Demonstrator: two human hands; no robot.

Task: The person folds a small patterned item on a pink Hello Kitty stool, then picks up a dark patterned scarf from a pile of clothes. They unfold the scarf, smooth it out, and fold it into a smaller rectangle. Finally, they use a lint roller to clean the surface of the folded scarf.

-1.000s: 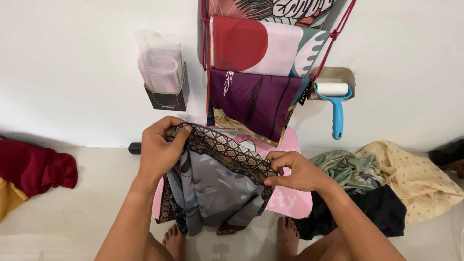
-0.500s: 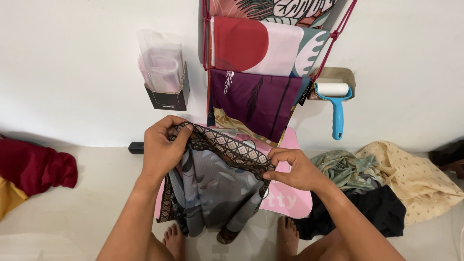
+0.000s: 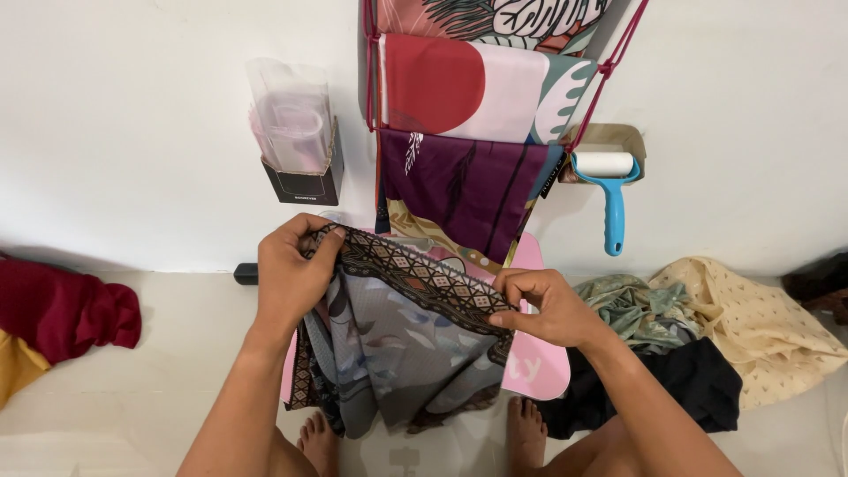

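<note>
Head view: a grey scarf [image 3: 402, 353] with a dark patterned border is held stretched between both hands over a pink board [image 3: 539, 375]; the left hand [image 3: 291, 274] is pinched on its upper-left corner, the right hand [image 3: 543, 305] on the lower-right end — the border's long axis slopes down rightward; the rest hangs below, toward the feet; a lint roller [image 3: 609, 190] hangs on the wall.

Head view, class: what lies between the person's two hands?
The scarf's patterned border stretches taut from left hand to right hand; grey cloth hangs below, seen in the head view.
</note>
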